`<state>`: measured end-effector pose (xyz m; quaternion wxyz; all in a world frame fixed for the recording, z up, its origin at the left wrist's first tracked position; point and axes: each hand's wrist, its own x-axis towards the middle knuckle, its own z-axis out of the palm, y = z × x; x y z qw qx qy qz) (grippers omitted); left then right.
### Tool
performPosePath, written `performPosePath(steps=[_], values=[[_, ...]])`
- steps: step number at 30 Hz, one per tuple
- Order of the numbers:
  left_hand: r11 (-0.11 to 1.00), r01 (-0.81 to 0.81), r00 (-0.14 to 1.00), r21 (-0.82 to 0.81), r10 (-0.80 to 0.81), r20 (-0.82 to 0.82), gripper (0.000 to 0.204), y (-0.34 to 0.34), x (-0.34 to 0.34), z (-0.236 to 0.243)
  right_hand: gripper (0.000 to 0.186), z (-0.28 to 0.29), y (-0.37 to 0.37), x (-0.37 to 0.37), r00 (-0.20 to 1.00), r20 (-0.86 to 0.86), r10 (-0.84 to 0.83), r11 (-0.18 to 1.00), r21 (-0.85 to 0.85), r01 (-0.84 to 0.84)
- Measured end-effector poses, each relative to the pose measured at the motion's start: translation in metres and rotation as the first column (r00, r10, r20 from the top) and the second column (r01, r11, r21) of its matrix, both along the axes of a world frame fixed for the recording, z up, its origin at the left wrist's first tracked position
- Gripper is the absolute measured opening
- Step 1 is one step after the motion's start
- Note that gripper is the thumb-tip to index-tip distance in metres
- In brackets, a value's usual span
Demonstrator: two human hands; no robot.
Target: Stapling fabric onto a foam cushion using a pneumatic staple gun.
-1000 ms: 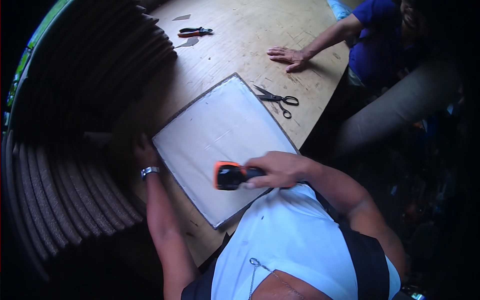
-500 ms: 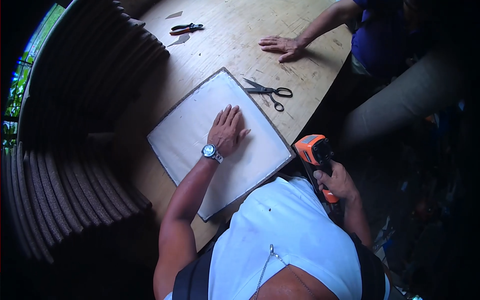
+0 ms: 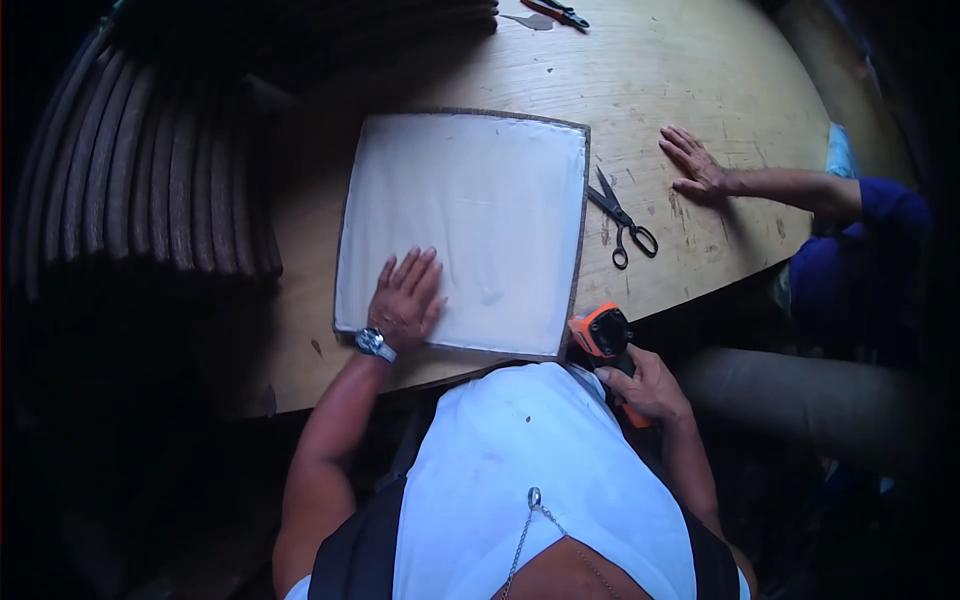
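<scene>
A square panel (image 3: 470,220) covered in white cloth, with a dark brown border, lies flat on the wooden table. Resting on its near left part is my left hand (image 3: 405,300), fingers stretched and palm down; a watch (image 3: 373,344) is on that wrist. My right hand (image 3: 650,385) is wrapped round the handle of an orange and black staple gun (image 3: 603,328). The tool's head is beside the panel's near right corner, and its lower part is hidden by my hand and shirt. Black-handled scissors (image 3: 630,232) lie partly open against the panel's right edge.
A co-worker's hand (image 3: 697,170) lies spread on the right of the table (image 3: 720,80). Pliers (image 3: 556,12) and a grey scrap (image 3: 530,21) are at the far edge. Stacked brown padded sheets (image 3: 150,170) stand at left. A pale roll (image 3: 800,405) lies right of me.
My view has turned, so the panel and table appear squarer to me. My left hand has slid from the panel's middle toward its near left edge. The staple gun stays in my right hand.
</scene>
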<state>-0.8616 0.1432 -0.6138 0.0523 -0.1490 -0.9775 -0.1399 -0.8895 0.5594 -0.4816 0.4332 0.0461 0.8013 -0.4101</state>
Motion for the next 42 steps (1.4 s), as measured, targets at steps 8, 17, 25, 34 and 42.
performPosePath(steps=[8, 17, 25, 34, 42], values=[[0.641, -0.741, 0.671, -0.201, 0.718, -0.183, 0.080, -0.151, -0.118, -0.002, 0.061, -0.005, -0.059, -0.043, 0.789, -0.128, 0.601, 0.790, -0.058, -0.611], [0.819, -0.556, 0.828, -0.142, 0.561, -0.008, 0.081, 0.076, -0.148, -0.024, 0.045, -0.005, 0.012, -0.079, 0.988, -0.150, -0.029, 0.961, -0.278, -0.014], [0.982, -0.188, 0.976, -0.026, 0.190, 0.103, 0.072, 0.172, -0.033, -0.006, 0.062, -0.024, 0.026, -0.128, 0.956, -0.275, 0.105, 0.926, -0.323, -0.195], [0.998, -0.067, 0.996, -0.006, 0.066, -0.059, 0.052, 0.161, -0.006, -0.008, 0.055, -0.020, 0.014, -0.134, 0.905, -0.147, 0.400, 0.894, -0.156, -0.421], [0.962, -0.008, 0.993, 0.273, 0.039, -0.108, 0.023, 0.140, -0.015, -0.002, 0.067, -0.022, 0.009, -0.123, 0.790, -0.205, 0.578, 0.815, 0.103, -0.570]])
